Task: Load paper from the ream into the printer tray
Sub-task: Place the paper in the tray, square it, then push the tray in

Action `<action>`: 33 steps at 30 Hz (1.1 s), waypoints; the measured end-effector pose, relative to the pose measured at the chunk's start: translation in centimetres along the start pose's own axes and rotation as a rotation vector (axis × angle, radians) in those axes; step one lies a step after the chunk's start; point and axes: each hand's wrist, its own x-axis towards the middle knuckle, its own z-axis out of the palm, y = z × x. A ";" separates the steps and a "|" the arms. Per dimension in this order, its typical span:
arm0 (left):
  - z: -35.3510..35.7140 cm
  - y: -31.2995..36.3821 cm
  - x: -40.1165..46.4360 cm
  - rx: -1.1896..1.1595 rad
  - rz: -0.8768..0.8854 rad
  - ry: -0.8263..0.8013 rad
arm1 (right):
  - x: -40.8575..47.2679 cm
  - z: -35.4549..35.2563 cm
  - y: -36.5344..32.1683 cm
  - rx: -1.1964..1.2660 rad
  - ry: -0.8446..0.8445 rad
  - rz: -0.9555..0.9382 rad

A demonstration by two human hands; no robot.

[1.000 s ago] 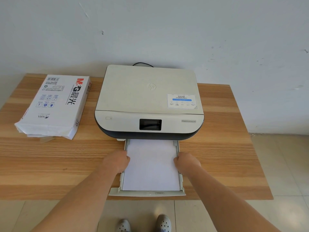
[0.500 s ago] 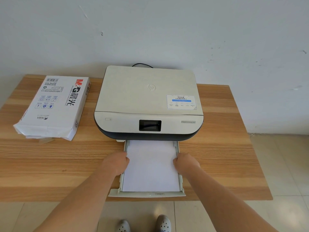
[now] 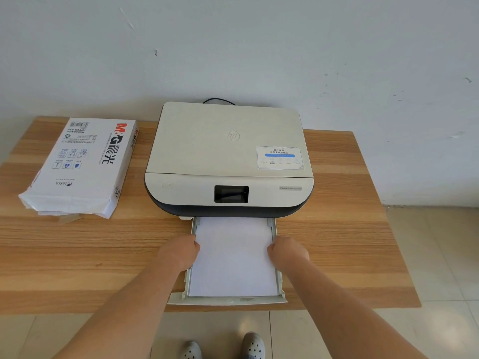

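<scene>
A cream and black printer (image 3: 229, 156) sits at the middle back of the wooden table. Its paper tray (image 3: 228, 299) is pulled out toward me, with a stack of white paper (image 3: 233, 257) lying flat inside. My left hand (image 3: 178, 252) rests curled against the tray's left side at the paper's edge. My right hand (image 3: 287, 252) does the same on the right side. The opened white ream (image 3: 80, 164) lies at the table's left, its near end torn open.
The wooden table (image 3: 337, 229) ends just under the tray's front lip, which overhangs the edge. A black cable (image 3: 220, 101) runs behind the printer by the wall. My two shoes (image 3: 223, 348) stand on the tiled floor below.
Both hands have stayed at the tray's sides; the paper and tray look unmoved. Only the camera view shifted very slightly.
</scene>
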 end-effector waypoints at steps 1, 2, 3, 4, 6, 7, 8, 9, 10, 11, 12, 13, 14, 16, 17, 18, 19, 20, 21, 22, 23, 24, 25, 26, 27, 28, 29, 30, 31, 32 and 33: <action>0.1 0.0 0.0 0.001 0.002 0.008 | 0.0 0.0 -0.1 -0.006 -0.006 0.003; 0.2 0.0 0.0 -0.003 0.002 0.014 | -0.1 0.0 -0.1 -0.020 -0.011 0.005; 0.2 0.0 0.0 -0.007 0.001 0.019 | 0.0 0.1 -0.2 -0.037 -0.018 0.010; 0.3 0.0 0.0 -0.011 -0.004 0.022 | 0.0 0.1 -0.3 -0.047 -0.021 0.017; 0.4 0.0 0.0 -0.011 -0.012 0.023 | 0.0 0.1 -0.4 -0.053 -0.030 0.035; 0.4 0.1 0.0 -0.010 -0.014 0.025 | 0.0 0.1 -0.5 -0.067 -0.037 0.032; 0.5 0.1 0.0 -0.012 -0.015 0.024 | 0.0 0.1 -0.6 -0.083 -0.043 0.027; 0.5 0.1 -0.1 -0.014 -0.014 0.024 | 0.0 0.0 -0.6 -0.084 -0.040 0.029; 0.5 0.1 -0.1 -0.014 -0.014 0.024 | 0.0 0.0 -0.6 -0.079 -0.035 0.035; 0.5 0.1 -0.1 -0.011 -0.013 0.026 | -0.1 0.0 -0.6 -0.077 -0.029 0.039; 0.5 0.1 -0.2 -0.007 -0.012 0.028 | -0.1 0.0 -0.6 -0.090 -0.030 0.035; 0.5 0.1 -0.2 -0.004 -0.011 0.028 | -0.1 0.0 -0.6 -0.103 -0.030 0.027; 0.5 0.1 -0.2 -0.002 -0.011 0.027 | -0.2 0.1 -0.6 -0.114 -0.032 0.022; 0.4 0.1 -0.3 0.001 -0.007 0.024 | -0.3 0.1 -0.5 -0.123 -0.029 0.013; 0.3 0.1 -0.4 0.005 -0.003 0.026 | -0.3 0.1 -0.5 -0.125 -0.027 0.011; 0.3 0.1 -0.5 0.006 0.000 0.027 | -0.4 0.1 -0.4 -0.122 -0.027 0.007; 0.3 0.1 -0.6 0.008 0.003 0.029 | -0.4 0.1 -0.3 -0.105 -0.026 0.006; 0.3 0.1 -0.7 0.011 0.004 0.032 | -0.4 0.2 -0.2 -0.071 -0.019 0.008; 0.2 0.1 -0.9 0.016 0.005 0.035 | -0.5 0.2 -0.1 -0.027 -0.008 0.011; 0.2 0.2 -1.0 0.019 0.007 0.036 | -0.6 0.2 0.0 0.005 0.003 0.012; 0.2 0.2 -1.1 0.024 0.009 0.033 | -0.7 0.3 0.0 0.015 0.011 0.004; 0.2 0.2 -1.1 0.028 0.011 0.027 | -0.8 0.3 0.1 0.011 0.014 -0.006; 0.1 0.3 -1.3 0.033 0.012 0.017 | -0.9 0.3 0.2 0.000 0.016 -0.017; -0.1 0.3 -1.5 0.038 0.014 0.006 | -1.1 0.3 0.3 -0.015 0.019 -0.027; -0.3 0.4 -1.6 0.043 0.016 0.001 | -1.2 0.2 0.4 -0.033 0.024 -0.035; -0.4 0.4 -1.8 0.046 0.020 0.002 | -1.4 0.1 0.4 -0.046 0.031 -0.043; -0.6 0.4 -2.0 0.048 0.029 0.014 | -1.6 0.0 0.5 -0.054 0.041 -0.052; -0.8 0.4 -2.3 0.048 0.040 0.035 | -1.8 -0.1 0.6 -0.058 0.055 -0.061; -1.0 0.4 -2.5 0.049 0.054 0.063 | -1.9 -0.2 0.6 -0.056 0.070 -0.071; -1.1 0.4 -2.7 0.055 0.070 0.094 | -2.2 -0.3 0.7 -0.050 0.087 -0.083; -1.3 0.4 -3.0 0.068 0.089 0.124 | -2.4 -0.3 0.7 -0.042 0.104 -0.097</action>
